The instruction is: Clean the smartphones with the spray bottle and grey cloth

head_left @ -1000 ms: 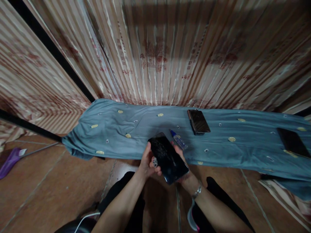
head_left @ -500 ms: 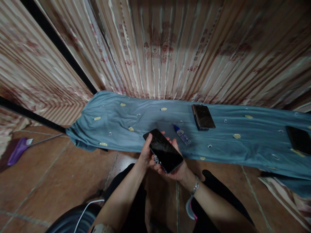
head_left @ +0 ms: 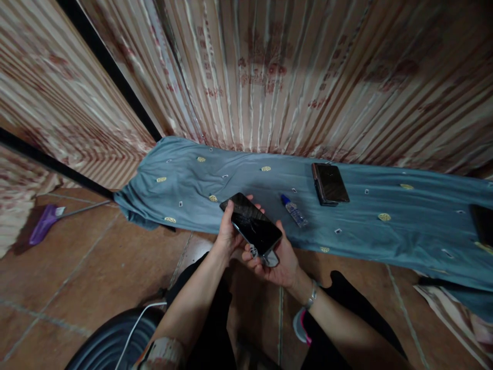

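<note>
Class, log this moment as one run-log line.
left hand: holds cracked phone | right hand: supports its lower end | nearby: small bottle, second phone on blue cloth

far-right phone (head_left: 486,224) cut by edge, curtain print (head_left: 262,72) too blurry

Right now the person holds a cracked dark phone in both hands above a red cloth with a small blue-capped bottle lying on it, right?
Not quite: the head view shows the cloth is blue-grey, not red. Both hands do hold the cracked phone, and the blue-capped bottle lies on that cloth.

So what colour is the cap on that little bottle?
Blue, on the little bottle; the head view shows it.
</note>
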A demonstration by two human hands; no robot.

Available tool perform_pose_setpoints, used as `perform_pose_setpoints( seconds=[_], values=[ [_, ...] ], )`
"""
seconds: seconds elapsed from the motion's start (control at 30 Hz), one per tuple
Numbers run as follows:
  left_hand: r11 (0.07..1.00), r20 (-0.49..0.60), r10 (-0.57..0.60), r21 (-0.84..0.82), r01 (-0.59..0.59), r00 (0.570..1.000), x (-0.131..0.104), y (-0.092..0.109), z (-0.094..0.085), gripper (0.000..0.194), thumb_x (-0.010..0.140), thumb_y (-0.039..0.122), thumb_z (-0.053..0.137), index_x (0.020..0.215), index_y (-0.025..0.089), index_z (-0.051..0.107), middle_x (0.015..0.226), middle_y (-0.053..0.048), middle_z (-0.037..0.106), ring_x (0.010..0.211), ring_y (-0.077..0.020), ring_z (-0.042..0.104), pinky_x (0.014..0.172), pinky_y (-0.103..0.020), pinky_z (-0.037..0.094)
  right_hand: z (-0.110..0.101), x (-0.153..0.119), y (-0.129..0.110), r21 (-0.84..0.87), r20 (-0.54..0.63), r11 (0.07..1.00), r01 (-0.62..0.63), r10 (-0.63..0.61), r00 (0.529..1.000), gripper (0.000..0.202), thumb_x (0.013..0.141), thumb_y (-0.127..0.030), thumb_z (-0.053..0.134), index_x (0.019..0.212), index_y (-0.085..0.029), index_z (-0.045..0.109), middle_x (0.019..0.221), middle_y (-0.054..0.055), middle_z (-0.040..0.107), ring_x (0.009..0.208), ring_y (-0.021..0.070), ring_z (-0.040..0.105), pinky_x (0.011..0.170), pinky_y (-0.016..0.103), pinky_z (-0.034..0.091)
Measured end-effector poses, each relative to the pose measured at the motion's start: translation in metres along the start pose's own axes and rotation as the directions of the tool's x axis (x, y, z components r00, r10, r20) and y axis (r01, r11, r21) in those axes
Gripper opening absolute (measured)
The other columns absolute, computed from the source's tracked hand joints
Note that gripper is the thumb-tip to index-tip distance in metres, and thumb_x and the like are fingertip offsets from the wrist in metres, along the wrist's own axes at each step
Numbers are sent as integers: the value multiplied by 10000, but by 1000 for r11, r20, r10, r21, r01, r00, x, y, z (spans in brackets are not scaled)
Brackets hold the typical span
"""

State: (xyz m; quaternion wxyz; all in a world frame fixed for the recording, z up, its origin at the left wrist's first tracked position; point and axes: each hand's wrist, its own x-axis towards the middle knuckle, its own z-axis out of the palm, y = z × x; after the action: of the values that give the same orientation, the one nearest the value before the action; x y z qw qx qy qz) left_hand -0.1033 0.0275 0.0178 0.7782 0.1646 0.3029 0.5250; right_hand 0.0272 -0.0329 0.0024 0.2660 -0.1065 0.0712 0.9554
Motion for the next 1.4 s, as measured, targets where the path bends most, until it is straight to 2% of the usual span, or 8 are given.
perform_pose_setpoints(
  seconds=[0.2,0.37,0.5,0.63,0.87,1.1,1.27,1.4],
  values=[
    [1000,17,10,-1,-10,1000,6,1,-5,626,739,618,595,1123,125,625,892,-124,715,949,-297,676,902,-447,499,-3,3,2,-5,20,999,-37,37,999,913,604,-941,312,857,-95,547,724,27,517,562,72,447,457,179,464],
    [1000,-54,27,-2,-27,998,7,3,-2,599,762,617,563,1080,114,638,863,-115,714,891,-264,687,922,-428,487,-9,2,2,-60,8,998,-13,14,1000,917,622,-930,272,815,-81,560,709,31,510,528,45,388,425,144,420],
    [999,-58,38,11,-37,998,6,4,0,575,756,595,586,1078,121,637,856,-110,718,884,-263,689,929,-423,481,-11,0,0,-34,-9,999,-12,12,1000,891,635,-917,300,813,-82,554,685,20,491,536,51,416,426,137,419],
    [998,1,52,21,-52,999,5,7,0,589,754,580,594,1132,129,624,857,-100,723,866,-251,693,927,-412,481,-9,-3,-1,-6,-69,1000,-28,27,997,888,715,-879,252,868,-59,558,762,88,555,585,84,506,487,185,501],
    [999,55,32,35,-34,998,5,13,0,687,776,558,571,1319,142,516,868,-97,726,824,-256,699,885,-445,505,-14,-3,-5,-70,-131,997,25,-34,991,782,850,-740,310,1057,-21,540,904,184,633,709,149,634,616,260,577],
    [997,124,26,67,-35,992,5,14,-7,694,747,505,629,1324,139,507,900,-112,733,796,-259,704,827,-424,535,-21,-4,-9,-39,-234,999,21,-30,972,578,964,-551,304,976,-26,546,779,111,619,600,83,605,547,166,553],
    [998,46,-21,61,18,999,5,10,-7,592,789,470,597,1266,121,556,930,-128,735,871,-276,701,864,-427,527,-24,-6,-15,-13,-264,997,80,-80,961,275,973,-337,463,833,-106,513,674,-4,532,505,24,539,455,82,471],
    [998,-59,-59,24,61,996,7,10,-5,593,816,553,531,1162,80,619,959,-163,728,918,-290,691,872,-421,530,-18,-12,-25,-286,-282,931,225,-307,909,179,910,-238,568,780,-119,541,616,-28,526,403,-2,428,343,64,323]
  ],
)
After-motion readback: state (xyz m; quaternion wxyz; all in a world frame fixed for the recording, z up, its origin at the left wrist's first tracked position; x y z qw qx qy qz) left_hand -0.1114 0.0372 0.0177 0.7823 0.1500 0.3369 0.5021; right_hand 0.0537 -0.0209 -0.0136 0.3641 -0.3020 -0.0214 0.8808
